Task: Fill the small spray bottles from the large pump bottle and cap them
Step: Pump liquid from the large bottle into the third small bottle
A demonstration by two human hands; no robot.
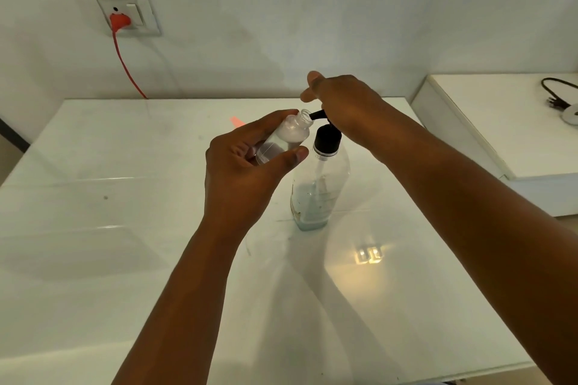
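One glossy white counter (pixel 125 259) carries a large pump bottle (pixel 319 191) of clear plastic, upright, with a black collar and pump head; a little liquid sits low inside, and its faint label cannot be read. The right hand (pixel 344 106) rests on the pump head, fingers (pixel 312 78) loosely curled over it. Just left of those fingers, the black spout meets the open threaded neck of a small spray bottle (pixel 287 137), clear, round and uncapped, tilted in the left hand (pixel 247 172), whose fingers and thumb clamp round it.
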